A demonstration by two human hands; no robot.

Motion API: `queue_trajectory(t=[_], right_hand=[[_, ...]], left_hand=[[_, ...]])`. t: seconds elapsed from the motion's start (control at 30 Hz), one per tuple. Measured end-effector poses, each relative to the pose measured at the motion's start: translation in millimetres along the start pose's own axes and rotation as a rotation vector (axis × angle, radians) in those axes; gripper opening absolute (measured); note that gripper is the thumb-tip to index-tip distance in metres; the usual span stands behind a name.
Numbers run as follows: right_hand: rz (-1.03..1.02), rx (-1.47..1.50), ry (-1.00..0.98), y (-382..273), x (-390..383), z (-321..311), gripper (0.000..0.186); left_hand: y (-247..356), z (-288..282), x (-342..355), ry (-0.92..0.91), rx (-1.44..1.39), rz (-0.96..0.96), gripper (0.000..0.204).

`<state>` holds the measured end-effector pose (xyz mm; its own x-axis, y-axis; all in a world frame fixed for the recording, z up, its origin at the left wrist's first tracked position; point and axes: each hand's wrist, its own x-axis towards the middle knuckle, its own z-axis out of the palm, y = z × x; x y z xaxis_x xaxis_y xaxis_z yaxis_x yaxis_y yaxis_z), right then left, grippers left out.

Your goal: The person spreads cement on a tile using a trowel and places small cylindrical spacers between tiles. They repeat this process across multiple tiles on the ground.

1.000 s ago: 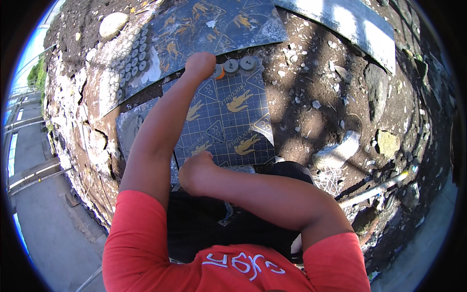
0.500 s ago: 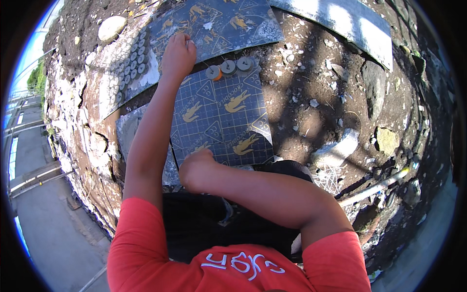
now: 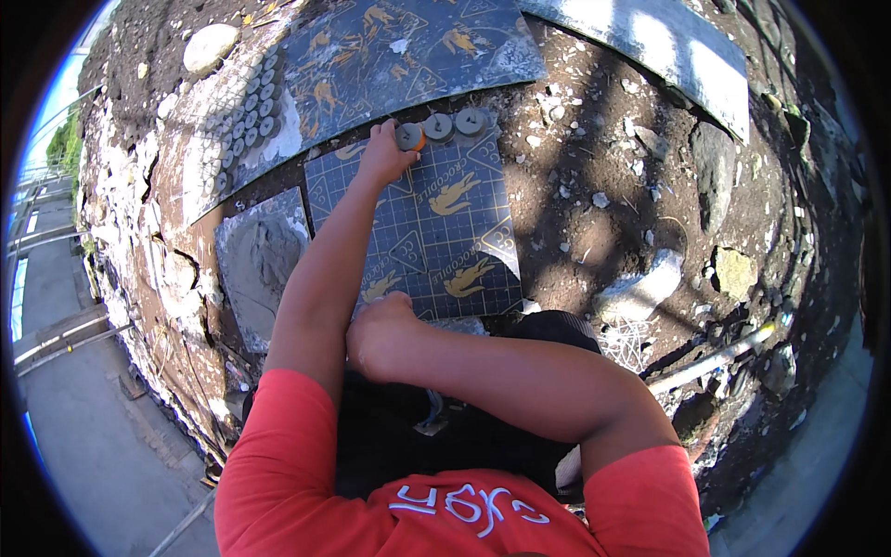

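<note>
My left hand [image 3: 388,156] reaches to the far edge of a dark blue printed board [image 3: 418,227]. Its fingers are closed round a grey round disc in an orange ring [image 3: 408,137]. Two more grey discs [image 3: 438,127] [image 3: 471,122] stand in a row to the right, thin wires poking from them. My right hand [image 3: 382,334] is curled closed by the board's near edge, close to my left forearm; whatever it may hold is hidden. Left of the board, a smaller slab [image 3: 239,306] carries a mound of wet grey mortar [image 3: 269,249].
Beyond lies a larger blue board [image 3: 408,56], with several grey discs [image 3: 252,116] in rows at its left. Another sheet [image 3: 668,46] lies far right. Stony soil surrounds the boards, with a pale stone [image 3: 212,49], a large rock [image 3: 713,172] and a pole [image 3: 715,357].
My left hand has come back from the far board, moved right and closed on the orange-ringed disc. The mortar mound has come into view. My right hand has barely shifted.
</note>
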<state>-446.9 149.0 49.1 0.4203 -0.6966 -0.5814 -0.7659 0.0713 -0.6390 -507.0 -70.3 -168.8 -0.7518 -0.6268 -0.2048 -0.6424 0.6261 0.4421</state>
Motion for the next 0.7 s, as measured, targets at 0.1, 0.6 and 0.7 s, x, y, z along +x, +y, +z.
queue_trajectory(t=[0.1,0.6,0.7], right_hand=[[0.028,-0.013,0.040,3.4,-1.6,-1.2,0.038],[0.041,-0.026,0.036,4.8,4.6,1.4,0.036],[0.045,-0.015,0.042,5.6,7.2,2.6,0.037]], left_hand=[[2.9,0.8,3.6,0.010,-0.019,0.059,0.080],[8.3,0.5,1.5,0.069,-0.045,0.073,0.064],[7.8,0.4,4.9,0.067,-0.019,0.116,0.068]])
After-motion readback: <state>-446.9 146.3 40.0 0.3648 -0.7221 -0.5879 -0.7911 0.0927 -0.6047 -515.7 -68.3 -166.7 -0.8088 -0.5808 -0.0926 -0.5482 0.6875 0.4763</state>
